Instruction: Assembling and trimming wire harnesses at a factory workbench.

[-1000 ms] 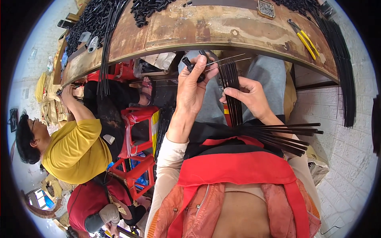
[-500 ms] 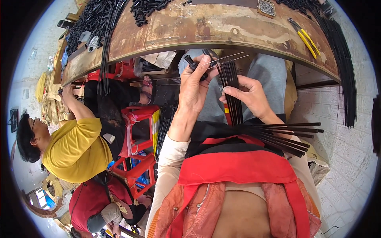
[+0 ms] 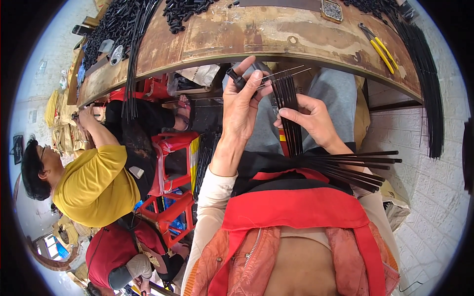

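My left hand (image 3: pixel 240 111) is closed around small black plastic fittings (image 3: pixel 237 78), its index finger raised. Two thin metal wires (image 3: pixel 297 72) run rightward from its thumb and fingers, across the upper ends of a fanned row of slim black rods (image 3: pixel 291 128). My right hand (image 3: pixel 312 118) grips that row from the right, thumb on top. The rods point down toward my lap. More black rods (image 3: pixel 363 167) fan out to the right over my waist, above the red apron band (image 3: pixel 296 207). My fingers hide part of the fittings.
The worn wooden table (image 3: pixel 237 39) has its edge just beyond my hands. On it lie yellow-handled pliers (image 3: pixel 380 49), a small tray of metal bits (image 3: pixel 331 11) and piled black fittings (image 3: pixel 116 37). A co-worker in a yellow top (image 3: pixel 98 182) sits left, near red stools (image 3: pixel 170 212).
My left index finger has lifted and straightened, and the fittings in that hand have shifted. My right hand stays in place. The rod ends at the right have moved slightly.
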Demonstrator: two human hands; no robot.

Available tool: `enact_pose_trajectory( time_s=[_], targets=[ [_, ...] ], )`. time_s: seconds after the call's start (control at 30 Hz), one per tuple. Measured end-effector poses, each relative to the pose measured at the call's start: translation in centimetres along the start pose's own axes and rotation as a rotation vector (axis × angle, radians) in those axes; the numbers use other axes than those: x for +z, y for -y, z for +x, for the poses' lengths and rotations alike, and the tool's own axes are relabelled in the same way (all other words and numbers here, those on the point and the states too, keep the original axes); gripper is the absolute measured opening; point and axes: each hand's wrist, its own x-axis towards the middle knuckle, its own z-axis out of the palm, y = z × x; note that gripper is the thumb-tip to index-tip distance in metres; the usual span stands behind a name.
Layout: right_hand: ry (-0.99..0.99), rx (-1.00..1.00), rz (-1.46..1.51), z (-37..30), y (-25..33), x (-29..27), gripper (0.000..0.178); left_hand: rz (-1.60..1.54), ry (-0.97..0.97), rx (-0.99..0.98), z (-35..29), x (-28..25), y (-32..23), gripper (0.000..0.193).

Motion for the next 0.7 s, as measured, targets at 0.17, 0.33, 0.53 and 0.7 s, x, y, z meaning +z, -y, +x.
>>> enact_pose_trajectory(
  time_s=[0.17,0.33,0.53,0.7],
  targets=[
    [0.006,0.001,0.004,0.2,-0.2,-0.1,0.021,-0.023,-0.009,-0.040,0.1,-0.2,0.2,0.024],
    [0.001,0.009,0.015,0.3,-0.2,-0.2,0.021,-0.030,-0.024,-0.050,0.3,0.0,0.2,0.023],
    [-0.006,0.015,0.003,0.3,-0.1,-0.3,0.021,-0.055,0.021,-0.012,0.2,0.1,0.0,0.040],
    [0.003,0.020,0.005,0.3,-0.1,-0.3,0.021,0.018,0.011,0.016,0.4,-0.6,0.4,0.038]
  ],
)
